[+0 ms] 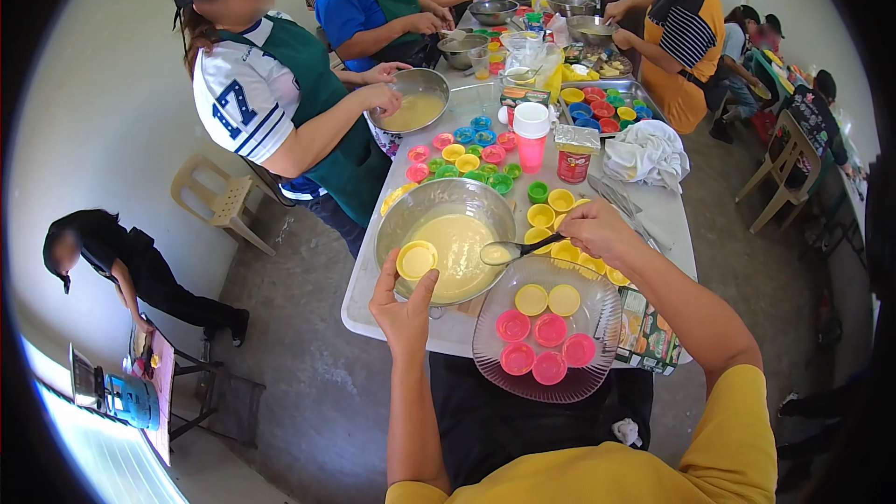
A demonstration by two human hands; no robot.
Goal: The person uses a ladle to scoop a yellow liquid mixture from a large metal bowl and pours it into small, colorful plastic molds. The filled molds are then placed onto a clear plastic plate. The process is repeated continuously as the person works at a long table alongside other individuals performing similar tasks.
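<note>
Into the head view, the only one, and the steel bowl (399, 210) is our landmark, pale batter (462, 247) lying inside it; the left hand (399, 306) has thumb and fingers gripping a yellow cup (416, 260) over the bowl's near left edge, mouth showing; the right hand (602, 230) comes in from the bowl's right, fingers closed round the dark handle of a spoon (500, 253), its scoop above the bowl's right side and looking loaded with batter!

This looks like a spoon-to-cup fill, and the bowl makes a fine drip catcher; best to bring spoon and cup together above it, so any drop lands back in the batter; keep the scoop level across that gap, tip it only once its lip is over the cup's middle, and pour slowly to spare the rim; a light pinch on the cup matters too, as thin walls could buckle under a hard squeeze.

Just near and right of the bowl sits the clear dish (607, 341), holding pink cups (550, 329) and two more yellow ones; a filled cup would want a level, two-finger carry there, clear of its neighbours!
</note>
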